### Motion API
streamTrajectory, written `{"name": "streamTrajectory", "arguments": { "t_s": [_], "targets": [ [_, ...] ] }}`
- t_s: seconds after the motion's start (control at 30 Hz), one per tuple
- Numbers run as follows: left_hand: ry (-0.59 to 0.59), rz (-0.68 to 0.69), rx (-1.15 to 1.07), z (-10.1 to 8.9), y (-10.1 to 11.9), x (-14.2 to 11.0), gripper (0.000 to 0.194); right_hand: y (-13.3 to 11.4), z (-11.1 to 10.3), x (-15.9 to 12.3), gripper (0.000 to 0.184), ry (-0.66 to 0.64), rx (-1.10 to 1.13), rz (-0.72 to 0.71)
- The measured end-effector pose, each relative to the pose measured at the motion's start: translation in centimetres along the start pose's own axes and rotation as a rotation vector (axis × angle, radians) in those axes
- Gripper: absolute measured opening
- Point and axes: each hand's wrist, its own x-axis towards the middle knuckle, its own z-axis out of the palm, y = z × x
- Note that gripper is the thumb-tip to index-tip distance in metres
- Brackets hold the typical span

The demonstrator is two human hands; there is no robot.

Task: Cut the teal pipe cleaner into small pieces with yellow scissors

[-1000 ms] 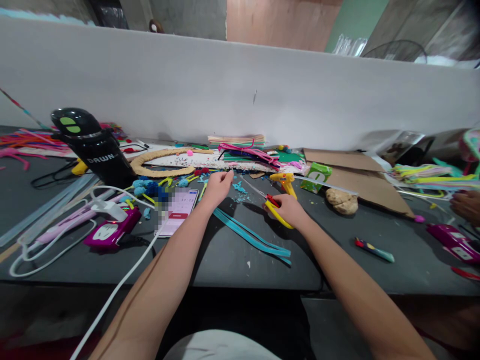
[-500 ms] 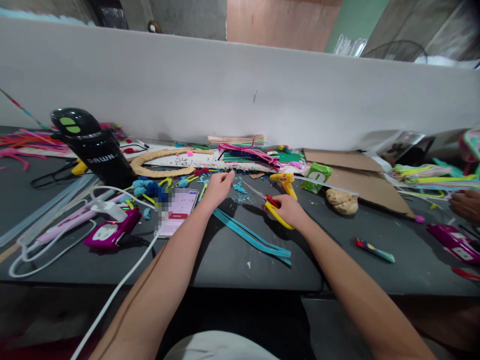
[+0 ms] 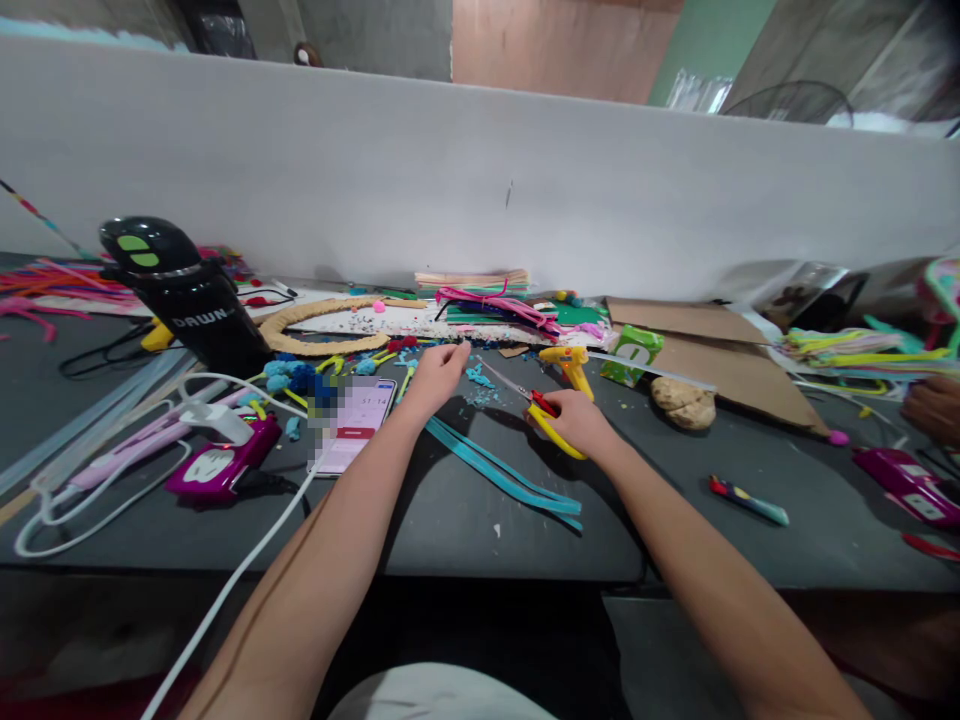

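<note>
Left hand (image 3: pixel 441 377): fingers drawn together in a pinch; couldn't tell if anything sat between them. Right hand (image 3: pixel 576 418) gripped the yellow-and-red scissors (image 3: pixel 541 415), blades pointing away and leftward, toward left fingertips, no contact. Blue clippings (image 3: pixel 480 376) lay between the hands. Blue fuzzy strips (image 3: pixel 487 465) lay on the person's side of both hands, long axis slanting far-left to near-right; far end by the left wrist, so left was nearer that end. Yellow glue gun (image 3: pixel 568 358) stood just beyond the right hand. Phone (image 3: pixel 369 412), left of left forearm: digits looked like 51:14, part pixelated. Black tumbler (image 3: pixel 214 325), further left, read "DAWN".
</note>
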Motion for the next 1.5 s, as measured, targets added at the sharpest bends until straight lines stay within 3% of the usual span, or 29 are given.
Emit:
{"name": "streamTrajectory", "arguments": {
  "t_s": [1.5],
  "targets": [
    [-0.027, 0.000, -0.033, -0.09, 0.00, 0.07, 0.050, 0.15, 0.17, 0.04, 0.036, 0.000, 0.016, -0.023]
  ]
}}
